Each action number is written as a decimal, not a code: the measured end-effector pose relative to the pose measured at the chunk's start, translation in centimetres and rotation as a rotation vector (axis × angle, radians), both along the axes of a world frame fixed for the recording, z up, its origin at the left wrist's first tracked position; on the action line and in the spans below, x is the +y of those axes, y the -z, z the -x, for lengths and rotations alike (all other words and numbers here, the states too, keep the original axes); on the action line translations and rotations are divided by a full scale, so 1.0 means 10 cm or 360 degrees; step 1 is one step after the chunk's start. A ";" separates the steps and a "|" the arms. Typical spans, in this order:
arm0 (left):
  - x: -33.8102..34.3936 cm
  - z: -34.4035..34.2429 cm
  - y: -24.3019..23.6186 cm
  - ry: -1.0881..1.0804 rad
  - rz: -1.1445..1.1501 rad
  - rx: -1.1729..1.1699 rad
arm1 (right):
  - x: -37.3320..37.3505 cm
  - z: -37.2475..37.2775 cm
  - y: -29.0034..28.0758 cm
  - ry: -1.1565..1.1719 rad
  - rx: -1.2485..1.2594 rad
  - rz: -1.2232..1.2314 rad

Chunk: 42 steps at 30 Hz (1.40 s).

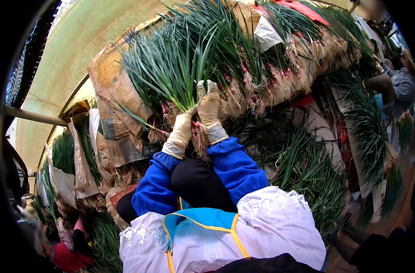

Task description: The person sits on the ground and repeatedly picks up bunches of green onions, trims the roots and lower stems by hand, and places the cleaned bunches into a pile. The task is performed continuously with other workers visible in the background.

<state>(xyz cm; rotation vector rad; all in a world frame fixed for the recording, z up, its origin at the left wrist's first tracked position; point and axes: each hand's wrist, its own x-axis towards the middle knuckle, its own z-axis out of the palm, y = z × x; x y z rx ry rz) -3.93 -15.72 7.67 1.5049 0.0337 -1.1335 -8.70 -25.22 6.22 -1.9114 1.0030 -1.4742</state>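
Note:
A bunch of spring onions [176, 78] with long green leaves and small pink-red bulbs lies before me, its pale roots hanging between my wrists. My left hand [182, 128], in a cream glove, is closed round the lower stems near the bulbs. Close against the bunch's right side, my right hand [209, 105] in a matching glove has its fingers stretched forward. Its thumb is hidden. One loose stalk [141, 122] slants out to the left of my left hand. More spring onions [248, 79] are heaped just past my right hand, roots toward me.
Brown sacking [119, 102] drapes the heap's left side. Loose green leaves [307, 168] pile at my right. A wooden pole [35, 115] juts in from the left. Other people sit at the far right [396, 88] and lower left [71, 250], beside more bundles.

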 end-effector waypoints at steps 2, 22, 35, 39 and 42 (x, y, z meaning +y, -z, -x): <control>0.01 0.04 -0.20 0.0094 0.0090 0.0143 | 0.06 0.14 -0.22 -0.0706 -0.1040 -0.1325; -0.12 -0.15 -0.11 0.0431 0.0502 0.0335 | -0.73 0.72 -0.22 -0.0583 0.0719 -0.0589; -0.18 0.05 0.17 0.0226 0.0325 0.0400 | -0.13 0.66 -0.06 -0.0838 0.0867 -0.0526; -0.17 0.06 0.04 0.0277 0.0411 0.0423 | -0.40 0.89 -0.20 -0.1251 -0.1292 -0.1839; -0.20 0.11 0.02 0.0301 0.0371 0.0344 | -0.62 0.78 -0.18 -0.0806 -0.0434 -0.1797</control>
